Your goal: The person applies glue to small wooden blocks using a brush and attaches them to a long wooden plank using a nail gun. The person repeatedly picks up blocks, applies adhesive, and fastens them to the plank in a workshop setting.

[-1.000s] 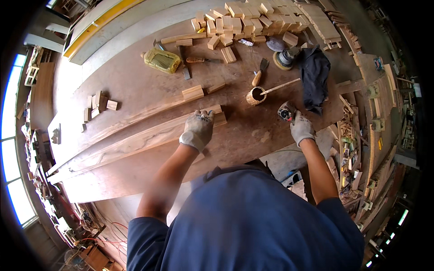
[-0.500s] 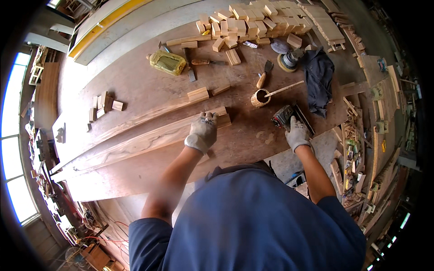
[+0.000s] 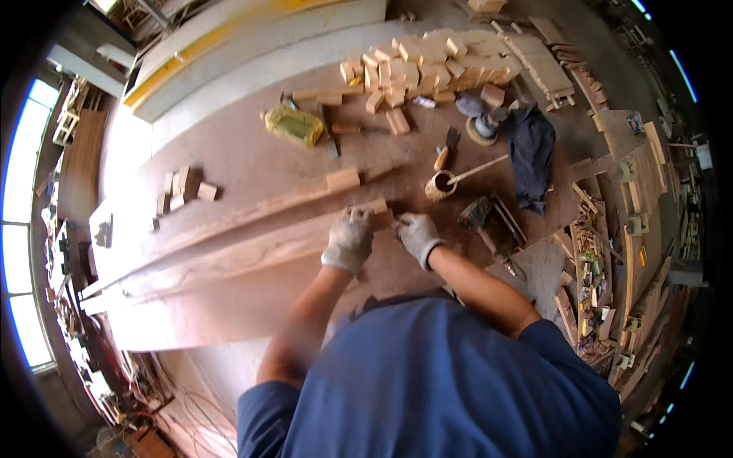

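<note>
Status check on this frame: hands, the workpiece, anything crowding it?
Left hand and right hand, both gloved, meet at the small wooden block on the long plank. Grip unclear. Glue cup close behind.

A big brown work table [image 3: 229,160] fills the middle of the frame; bright windows [image 3: 19,191] shine along the left edge, and their light falls on the table; a long pale board with a yellow stripe [image 3: 252,38] runs across the top; wood scraps [image 3: 595,267] crowd the right side; wires [image 3: 191,412] lie on the floor at the lower left.
</note>
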A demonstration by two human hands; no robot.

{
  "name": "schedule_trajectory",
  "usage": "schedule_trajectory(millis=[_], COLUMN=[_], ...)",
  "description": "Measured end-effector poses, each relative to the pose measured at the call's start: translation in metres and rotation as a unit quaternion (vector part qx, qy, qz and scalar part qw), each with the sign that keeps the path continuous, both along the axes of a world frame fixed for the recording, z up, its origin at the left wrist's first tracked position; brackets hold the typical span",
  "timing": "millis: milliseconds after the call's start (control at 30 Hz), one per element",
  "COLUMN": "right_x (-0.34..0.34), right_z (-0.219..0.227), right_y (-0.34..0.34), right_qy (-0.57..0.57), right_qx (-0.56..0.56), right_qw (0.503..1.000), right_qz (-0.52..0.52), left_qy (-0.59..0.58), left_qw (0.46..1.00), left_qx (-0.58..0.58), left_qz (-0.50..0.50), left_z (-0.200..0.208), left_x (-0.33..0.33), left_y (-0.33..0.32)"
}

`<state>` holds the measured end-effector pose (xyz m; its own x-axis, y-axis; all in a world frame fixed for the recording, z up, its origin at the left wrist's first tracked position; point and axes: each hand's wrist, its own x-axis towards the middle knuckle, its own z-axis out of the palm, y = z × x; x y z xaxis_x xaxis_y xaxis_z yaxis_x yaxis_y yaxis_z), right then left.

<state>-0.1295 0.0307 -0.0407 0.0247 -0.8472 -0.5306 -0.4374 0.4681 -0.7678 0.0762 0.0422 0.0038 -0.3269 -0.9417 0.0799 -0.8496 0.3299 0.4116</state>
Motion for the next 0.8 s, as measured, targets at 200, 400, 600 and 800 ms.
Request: schedule_trajectory(millis=[200,400,600,800], right_x=[0.009,0.008,0.010,0.042], right_z=[0.028,0.061,0.071,0.030], right_y=[-0.005,-0.002,-0.013,-0.034], right_qy=[0.127,0.136,0.291,0.380], right_qx=[-0.049,-0.113,-0.406,-0.326], right_qw=[0.991,0.984,0.827,0.782], right_qz=[0.000,0.013,0.258,0.370], left_qy=[-0.038,-0.012,0.003,0.053], left_qw=[0.997,0.999,0.998,0.998], left_qx=[0.066,0.050,0.060,0.022], left_qz=[0.000,-0.005,-0.016,0.024], left_z=[0.000,0.002,0.008,-0.003], left_x=[0.000,0.001,-0.001,0.014], left_y=[0.000,-0.002,-0.005,0.009])
